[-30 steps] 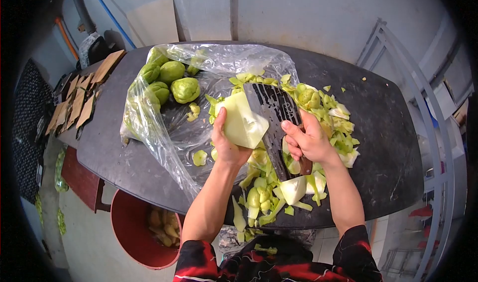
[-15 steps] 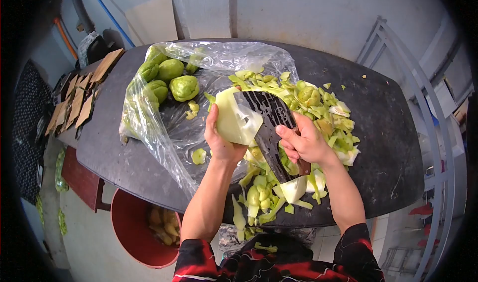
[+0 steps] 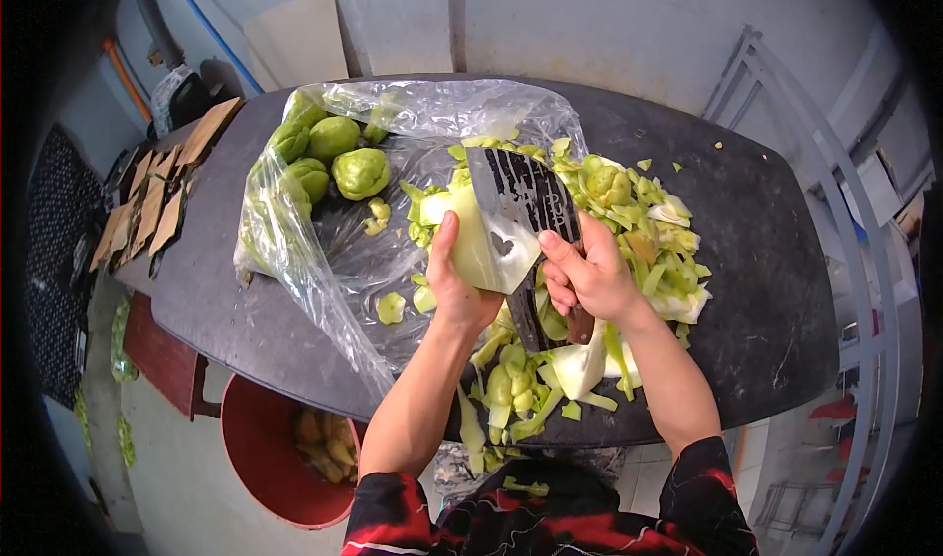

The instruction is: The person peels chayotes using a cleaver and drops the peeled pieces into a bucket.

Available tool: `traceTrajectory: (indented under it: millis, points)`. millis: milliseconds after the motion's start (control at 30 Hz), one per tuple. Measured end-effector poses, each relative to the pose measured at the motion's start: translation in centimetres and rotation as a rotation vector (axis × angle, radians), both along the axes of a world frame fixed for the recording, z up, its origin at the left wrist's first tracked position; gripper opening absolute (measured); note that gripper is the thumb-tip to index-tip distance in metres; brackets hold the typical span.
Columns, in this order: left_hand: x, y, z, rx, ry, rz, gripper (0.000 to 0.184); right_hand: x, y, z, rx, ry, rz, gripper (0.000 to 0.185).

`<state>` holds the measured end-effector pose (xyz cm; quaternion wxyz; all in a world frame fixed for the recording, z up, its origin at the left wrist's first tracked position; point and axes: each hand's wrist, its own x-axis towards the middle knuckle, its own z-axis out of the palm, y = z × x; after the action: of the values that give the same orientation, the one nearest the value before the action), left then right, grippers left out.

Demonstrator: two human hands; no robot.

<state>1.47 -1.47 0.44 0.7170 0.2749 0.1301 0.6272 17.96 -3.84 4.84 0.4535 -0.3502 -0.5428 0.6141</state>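
My left hand [image 3: 462, 281] is wrapped round a peeled, pale green chayote [image 3: 470, 232] with flat cut faces and a hollow in its right side. In my right hand [image 3: 589, 269] is the handle of a broad, dark cleaver [image 3: 526, 197]; its wet blade lies against the chayote's right face and hides part of it. Beneath and around both hands spread green peelings [image 3: 678, 281]. A white cut piece [image 3: 578, 364] lies below the cleaver's handle. Whole green chayotes [image 3: 360, 173] sit on a clear plastic bag [image 3: 324, 271] to the left.
The dark table [image 3: 246, 340] has a curved edge. A red bucket [image 3: 246, 458] holding pale pieces stands on the floor below its left side. Cardboard pieces [image 3: 167, 217] lie at the far left. A grey metal railing [image 3: 835, 163] stands at the right, and a wall rises behind.
The cleaver has swung more upright and shifted slightly left across the chayote. The chayote has moved left, then back to the right, in my left hand.
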Motion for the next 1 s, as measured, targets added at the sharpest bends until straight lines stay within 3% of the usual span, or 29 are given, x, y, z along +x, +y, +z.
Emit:
traceTrajectory:
  millis: [67,133,200,433,667,733,800,867,933,1000]
  points:
    - [0.4,0.0,0.1,-0.020,0.008,0.017,0.058,0.0,0.0,0.0,0.001,-0.020,-0.013,0.018]
    - [1.2,0.2,0.3,0.073,0.174,0.293,0.062,-0.1,0.0,0.1,0.002,-0.041,-0.025,0.020]
    - [1.2,0.2,0.7,0.131,0.261,0.359,0.061,-0.2,-0.1,0.4,0.034,-0.056,-0.049,0.028]
    - [1.1,-0.4,1.3,0.331,0.671,0.649,0.054,-0.7,-0.2,0.5,0.116,-0.204,-0.137,0.023]
    - [1.2,-0.5,1.5,0.395,0.761,0.750,0.053,-0.8,-0.7,1.1,0.156,-0.182,-0.152,0.023]
    - [1.0,0.6,1.0,0.437,0.845,0.958,0.052,-0.6,-1.1,1.4,0.168,-0.195,-0.168,0.023]
    - [-0.4,1.1,1.0,0.216,0.616,0.730,0.052,0.1,-2.1,3.0,0.148,-0.254,-0.157,0.026]
    - [-1.8,1.8,0.8,0.195,0.521,0.651,0.054,0.5,-2.3,3.8,0.187,-0.227,-0.245,0.022]
    - [-2.4,1.2,1.7,0.026,0.036,0.203,0.055,1.3,-1.9,3.4,0.289,-0.177,-0.321,0.022]
    - [-2.6,1.7,1.3,0.021,-0.048,0.133,0.057,2.1,-2.1,4.3,0.271,-0.245,-0.331,0.023]
